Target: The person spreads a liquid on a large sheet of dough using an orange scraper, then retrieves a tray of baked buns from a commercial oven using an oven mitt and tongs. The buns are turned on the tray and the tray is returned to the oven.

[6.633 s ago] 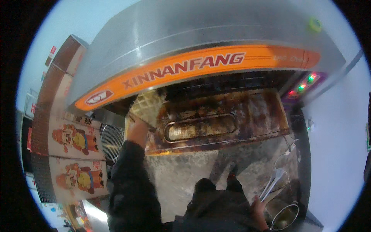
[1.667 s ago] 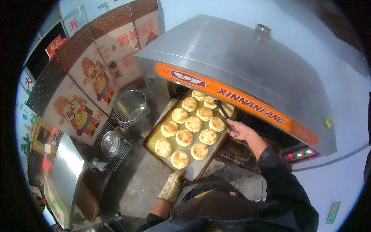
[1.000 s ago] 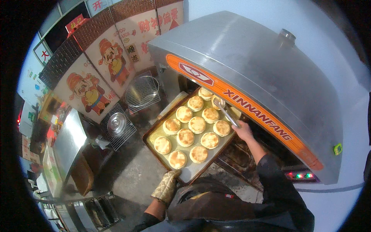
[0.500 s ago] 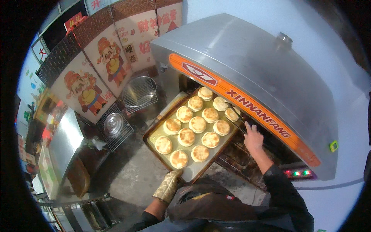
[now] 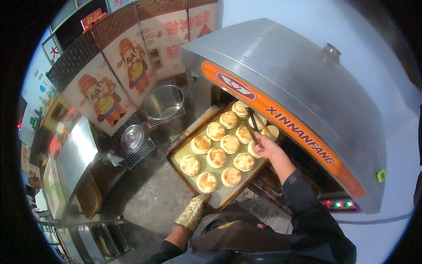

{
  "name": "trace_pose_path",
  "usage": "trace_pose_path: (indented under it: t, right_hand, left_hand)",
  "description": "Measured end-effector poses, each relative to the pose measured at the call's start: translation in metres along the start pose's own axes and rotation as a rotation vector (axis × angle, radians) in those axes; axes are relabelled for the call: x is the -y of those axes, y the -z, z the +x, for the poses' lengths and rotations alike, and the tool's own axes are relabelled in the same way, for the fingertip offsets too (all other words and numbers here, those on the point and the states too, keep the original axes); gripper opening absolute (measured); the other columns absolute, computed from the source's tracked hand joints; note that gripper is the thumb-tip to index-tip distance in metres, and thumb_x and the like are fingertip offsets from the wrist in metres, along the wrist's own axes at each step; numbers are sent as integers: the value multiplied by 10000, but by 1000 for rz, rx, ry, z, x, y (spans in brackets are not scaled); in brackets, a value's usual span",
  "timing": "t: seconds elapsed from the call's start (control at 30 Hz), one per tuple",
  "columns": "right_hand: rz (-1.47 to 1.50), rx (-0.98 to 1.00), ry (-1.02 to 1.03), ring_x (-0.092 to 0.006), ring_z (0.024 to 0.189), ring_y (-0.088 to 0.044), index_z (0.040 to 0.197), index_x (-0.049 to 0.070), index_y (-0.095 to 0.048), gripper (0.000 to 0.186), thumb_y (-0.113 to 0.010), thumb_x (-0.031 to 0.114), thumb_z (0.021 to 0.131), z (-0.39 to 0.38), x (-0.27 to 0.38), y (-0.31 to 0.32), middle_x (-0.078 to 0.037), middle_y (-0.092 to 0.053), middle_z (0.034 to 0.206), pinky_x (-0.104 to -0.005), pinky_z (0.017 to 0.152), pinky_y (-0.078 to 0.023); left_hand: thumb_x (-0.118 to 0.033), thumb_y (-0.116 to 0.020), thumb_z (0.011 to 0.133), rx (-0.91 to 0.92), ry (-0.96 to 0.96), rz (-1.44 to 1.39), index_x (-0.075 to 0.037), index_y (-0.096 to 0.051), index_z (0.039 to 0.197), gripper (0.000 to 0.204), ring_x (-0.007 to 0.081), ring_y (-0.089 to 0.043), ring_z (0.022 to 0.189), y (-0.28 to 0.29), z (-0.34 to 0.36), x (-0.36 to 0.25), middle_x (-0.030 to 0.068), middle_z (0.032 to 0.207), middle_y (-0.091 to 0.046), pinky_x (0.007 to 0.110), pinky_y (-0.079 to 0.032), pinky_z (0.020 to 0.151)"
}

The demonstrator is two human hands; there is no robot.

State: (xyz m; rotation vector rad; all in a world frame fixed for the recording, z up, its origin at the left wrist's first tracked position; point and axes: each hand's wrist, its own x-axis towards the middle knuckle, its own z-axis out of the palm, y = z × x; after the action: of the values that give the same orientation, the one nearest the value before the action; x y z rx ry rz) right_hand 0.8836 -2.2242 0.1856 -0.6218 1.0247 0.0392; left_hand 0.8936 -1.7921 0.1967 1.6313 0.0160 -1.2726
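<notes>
A rectangular baking tray (image 5: 221, 196) juts out of the oven mouth, bearing rows of round, browned flatbreads (image 5: 216, 157). My left hand (image 5: 192, 213), inside a quilted oven mitt, grips the tray's near corner. Dark tongs (image 5: 253, 122) are held in my right hand (image 5: 267, 147), which is bare and closed round their handle. The tongs' tips reach over the far end of the tray, between a flatbread (image 5: 240, 108) at the far corner and its neighbour beside the oven. I cannot tell whether they touch either. My right hand partly covers a flatbread at the tray's right edge.
The steel oven (image 5: 281, 66) with an orange front panel stands on the right. Beyond the tray are a wire rack (image 5: 166, 103) over a round pot and another rack (image 5: 143, 152) with a metal lid (image 5: 132, 138). A folding screen (image 5: 110, 88) stands behind; a steel-topped counter (image 5: 79, 145) lies left.
My right hand and the tongs have moved left across the tray, from its right-hand flatbreads toward the far corner. My left hand keeps its grip on the tray. The view has shifted slightly.
</notes>
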Motion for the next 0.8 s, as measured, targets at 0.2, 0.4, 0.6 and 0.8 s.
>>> trace_pose_path:
  t: [0.2, 0.4, 0.6, 0.8]
  right_hand:
    - [-75, -30, -1, -106, 539, -395, 995, 138, -613, 301, -715, 419, 1026, 25, 9, -6, -18, -526, 825, -223, 430, -366]
    - [-176, 44, 112, -135, 573, -454, 977, 101, -639, 328, -772, 401, 988, 69, 12, 9, -26, -561, 814, -252, 432, -352]
    - [-1311, -638, 761, -321, 974, -714, 1305, 82, -672, 484, -811, 323, 909, 49, -15, 10, -145, -704, 991, -467, 803, -576]
    - [-1864, -997, 1044, -368, 996, -731, 1464, 173, -604, 579, -717, 139, 898, 4, -5, 14, -135, -606, 1333, -491, 849, -591]
  left_hand:
    - [-405, -562, 1079, -17, -94, -74, -33, -749, 1221, 439, 198, -665, 939, -2, -11, -4, 135, 1071, -760, 354, -517, 828]
    - [-416, -530, 1097, 56, -159, 156, -16, -738, 1250, 476, 211, -692, 976, 4, -16, -12, 141, 1080, -772, 350, -535, 854]
    - [-443, -520, 1100, 44, 18, 106, 6, -731, 1247, 518, 227, -703, 917, 11, -12, -9, 136, 1005, -783, 356, -540, 843]
    - [-444, -522, 1102, 123, -26, 135, 2, -712, 1300, 524, 246, -701, 1031, 12, -9, -14, 159, 1122, -767, 376, -536, 923]
